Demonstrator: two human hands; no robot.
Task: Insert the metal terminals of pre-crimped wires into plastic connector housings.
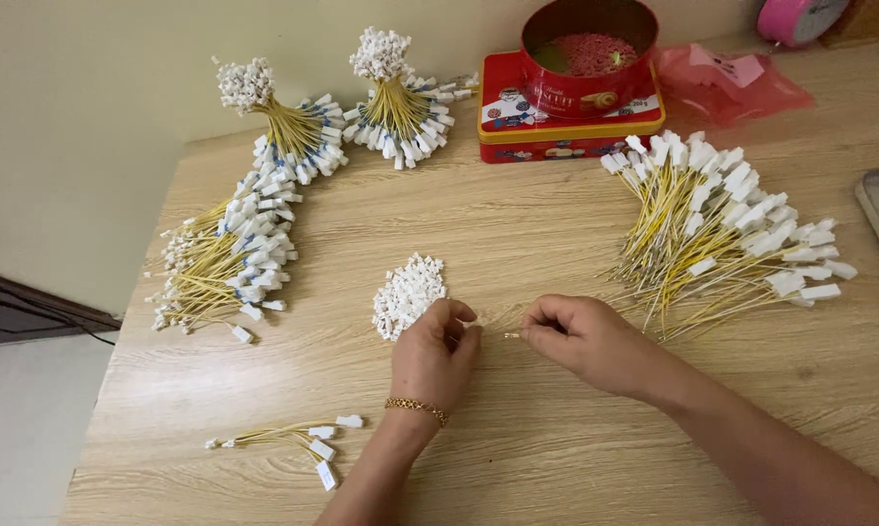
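Note:
My left hand (pixel 434 353), with a gold bracelet on its wrist, rests on the wooden table (pixel 517 458) beside a small heap of white plastic connectors (pixel 408 292); its fingertips pinch something small and white. My right hand (pixel 581 336) is pinched on the metal tip of a thin yellow wire (pixel 511 335), which points at the left hand's fingers. The rest of that wire is hidden under the hand. The two hands are a few centimetres apart.
A fan of yellow wires with white tags (pixel 722 229) lies at the right. Finished wire bundles (pixel 230 258) lie at the left, with two upright bunches (pixel 396 102) behind. A few finished wires (pixel 298 443) lie near the front. Red tins (pixel 571 88) stand at the back.

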